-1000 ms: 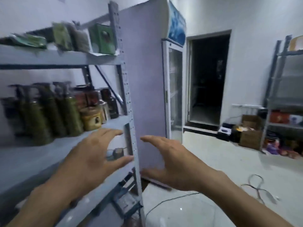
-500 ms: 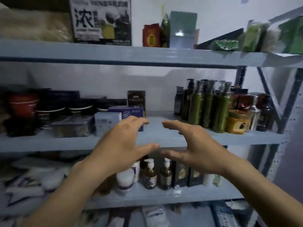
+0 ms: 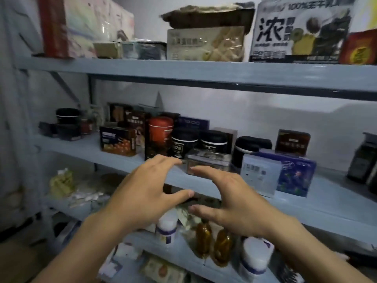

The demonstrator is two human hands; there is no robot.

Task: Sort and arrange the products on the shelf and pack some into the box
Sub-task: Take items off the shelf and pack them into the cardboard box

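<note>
Left hand (image 3: 146, 193) and right hand (image 3: 230, 199) hover, fingers (image 3: 166, 161) spread and holding nothing, just in front of the clear box (image 3: 208, 160) at the middle shelf (image 3: 204, 185) edge. I judge it light, rigid, slick plastic; I'd grip its two short sides.

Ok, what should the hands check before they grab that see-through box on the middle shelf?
1. Left hand free: ok, open, holds nothing.
2. Right hand free: ok, open, holds nothing.
3. Clear box at the front of the shelf, nothing before it: ok.
4. Gap to the black jars behind it: cannot tell, they stand very close.
5. Packing box ready: cannot tell, none plainly in view.
</note>
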